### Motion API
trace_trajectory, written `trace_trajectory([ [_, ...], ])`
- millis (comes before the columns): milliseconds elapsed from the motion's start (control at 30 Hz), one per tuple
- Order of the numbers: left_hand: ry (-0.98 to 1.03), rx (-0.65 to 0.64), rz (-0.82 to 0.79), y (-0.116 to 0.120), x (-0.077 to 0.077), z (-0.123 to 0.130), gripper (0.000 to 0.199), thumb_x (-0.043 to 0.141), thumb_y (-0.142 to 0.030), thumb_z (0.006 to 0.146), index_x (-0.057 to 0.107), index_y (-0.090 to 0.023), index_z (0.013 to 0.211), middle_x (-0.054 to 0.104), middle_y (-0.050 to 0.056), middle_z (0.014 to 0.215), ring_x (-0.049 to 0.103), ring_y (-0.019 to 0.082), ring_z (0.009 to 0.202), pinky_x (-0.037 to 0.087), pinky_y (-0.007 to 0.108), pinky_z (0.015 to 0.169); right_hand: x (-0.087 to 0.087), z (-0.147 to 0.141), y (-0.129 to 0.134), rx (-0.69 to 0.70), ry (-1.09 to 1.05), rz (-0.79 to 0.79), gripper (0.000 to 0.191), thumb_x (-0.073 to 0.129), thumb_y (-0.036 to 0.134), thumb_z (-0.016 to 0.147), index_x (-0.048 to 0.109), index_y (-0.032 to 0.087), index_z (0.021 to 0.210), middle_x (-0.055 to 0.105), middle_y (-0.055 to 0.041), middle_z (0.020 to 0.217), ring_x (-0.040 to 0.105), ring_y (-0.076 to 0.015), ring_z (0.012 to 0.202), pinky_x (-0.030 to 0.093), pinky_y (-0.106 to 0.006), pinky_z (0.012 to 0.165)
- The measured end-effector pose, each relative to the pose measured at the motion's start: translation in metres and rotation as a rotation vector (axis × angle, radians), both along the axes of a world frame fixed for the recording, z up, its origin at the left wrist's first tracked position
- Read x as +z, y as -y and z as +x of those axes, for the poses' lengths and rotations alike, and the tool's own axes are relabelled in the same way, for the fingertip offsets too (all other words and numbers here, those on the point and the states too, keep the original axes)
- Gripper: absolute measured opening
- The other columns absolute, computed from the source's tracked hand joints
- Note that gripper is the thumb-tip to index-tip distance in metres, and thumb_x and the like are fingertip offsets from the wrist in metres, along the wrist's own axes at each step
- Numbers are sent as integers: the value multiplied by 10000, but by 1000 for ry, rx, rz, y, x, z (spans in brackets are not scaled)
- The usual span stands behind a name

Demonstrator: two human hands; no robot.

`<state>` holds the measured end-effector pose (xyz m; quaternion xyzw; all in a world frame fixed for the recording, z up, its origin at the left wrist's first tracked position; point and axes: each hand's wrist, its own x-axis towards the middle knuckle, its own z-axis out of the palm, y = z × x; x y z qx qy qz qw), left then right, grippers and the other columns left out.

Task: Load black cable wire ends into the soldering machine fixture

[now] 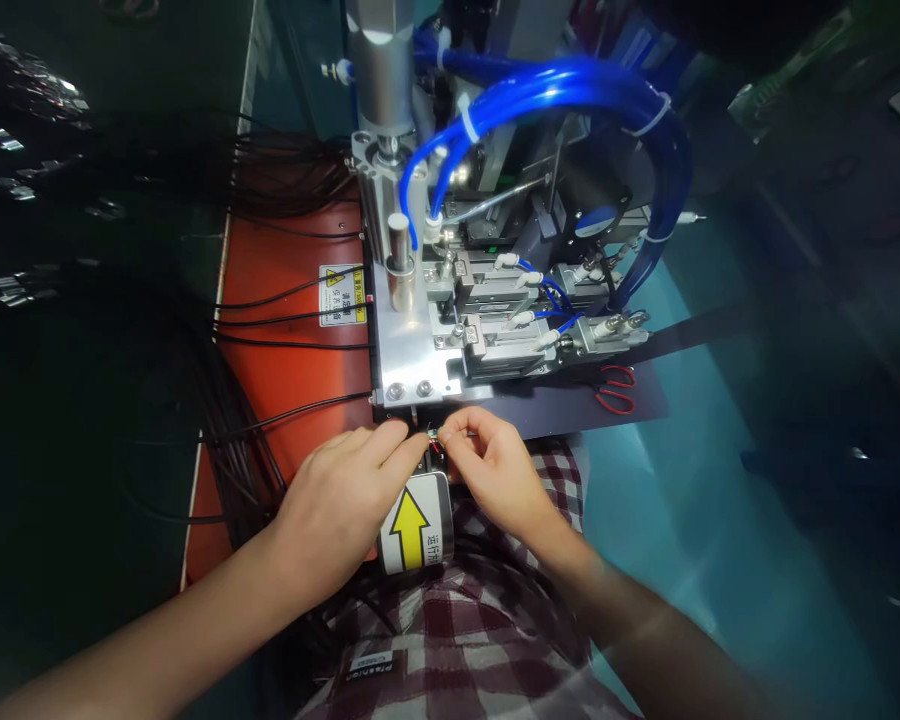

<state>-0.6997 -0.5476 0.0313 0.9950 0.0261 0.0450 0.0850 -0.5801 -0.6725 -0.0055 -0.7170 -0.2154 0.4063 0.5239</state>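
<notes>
My left hand (349,495) is closed at the machine's near end, thumb and forefinger pressed together; what they grip is mostly hidden. Facing it, my right hand (493,468) pinches a small cable end with thin coloured wires (434,439), red among them. The fingertips of both hands almost meet over this piece. Just below them is a metal block carrying a white label with a yellow arrow (411,525). The machine's shiny metal plate (407,355) lies directly beyond my fingers.
Black cables (292,315) cross the orange surface (285,370) at left, near a warning label (343,295). Blue air hoses (562,85) arch over the metal cylinders (506,340). Red-handled scissors (616,390) lie at right on a dark sheet.
</notes>
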Motion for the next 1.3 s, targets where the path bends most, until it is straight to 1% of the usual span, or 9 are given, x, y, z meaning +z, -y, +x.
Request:
trace_trajectory([
  [233, -110, 0, 33, 3, 8, 2, 385, 526, 2, 699, 594, -123, 1057, 625, 75, 918, 571, 235, 681, 474, 356, 567, 13, -2, -2, 27, 427, -81, 157, 467, 227, 859, 482, 204, 704, 510, 12, 678, 444, -127, 606, 345, -264, 549],
  [300, -116, -4, 46, 4, 9, 3, 398, 515, 6, 680, 595, -117, 1049, 622, 83, 921, 574, 242, 679, 480, 363, 564, 12, -1, -2, 43, 306, -79, 154, 470, 252, 859, 488, 203, 714, 515, 15, 663, 459, -124, 577, 350, -262, 532],
  [433, -108, -14, 10, 1, 6, 3, 451, 506, 24, 651, 574, -126, 1071, 615, 78, 933, 580, 242, 713, 491, 358, 588, 4, 4, -3, 33, -110, -14, 179, 512, 342, 842, 505, 197, 737, 508, 41, 590, 504, -119, 504, 377, -253, 502],
  [633, -139, -59, -30, -7, 7, 0, 409, 418, 55, 723, 557, -125, 1064, 603, 82, 926, 582, 215, 726, 491, 322, 606, 0, 11, -4, 68, -276, 36, 205, 553, 351, 815, 529, 174, 713, 483, 65, 482, 424, -92, 447, 314, -241, 495],
  [833, -216, -65, -61, -10, 14, 1, 498, 401, 90, 652, 567, -129, 1067, 589, 94, 960, 588, 221, 737, 507, 323, 595, -2, 11, -2, 74, -248, 77, 200, 547, 364, 825, 528, 184, 741, 499, 60, 509, 463, -102, 465, 349, -244, 502],
  [1000, -67, -99, 7, -11, 11, 3, 367, 419, 45, 726, 626, -104, 990, 631, 109, 894, 592, 249, 695, 516, 363, 564, -1, 9, -2, 53, -165, 36, 143, 532, 314, 831, 525, 197, 748, 499, 51, 537, 487, -114, 477, 377, -243, 484],
  [1200, 38, -123, 88, -11, 9, 1, 332, 367, -12, 820, 642, -87, 992, 653, 111, 859, 576, 217, 644, 488, 333, 550, 9, 3, -2, 42, 306, -37, 141, 489, 197, 832, 505, 206, 692, 528, 17, 666, 458, -120, 591, 369, -254, 549],
  [1233, 44, -121, 94, -11, 10, 1, 335, 353, -17, 830, 647, -94, 972, 653, 107, 851, 572, 212, 636, 482, 326, 545, 9, 3, -2, 41, 306, -44, 140, 485, 199, 833, 503, 206, 694, 532, 15, 674, 462, -122, 594, 371, -255, 550],
  [1300, 50, -124, 103, -10, 11, 2, 340, 334, -28, 847, 653, -99, 944, 652, 104, 838, 563, 205, 620, 471, 319, 533, 9, 4, -1, 57, 153, -55, 131, 479, 228, 841, 510, 205, 716, 524, 21, 639, 472, -120, 558, 372, -251, 522],
])
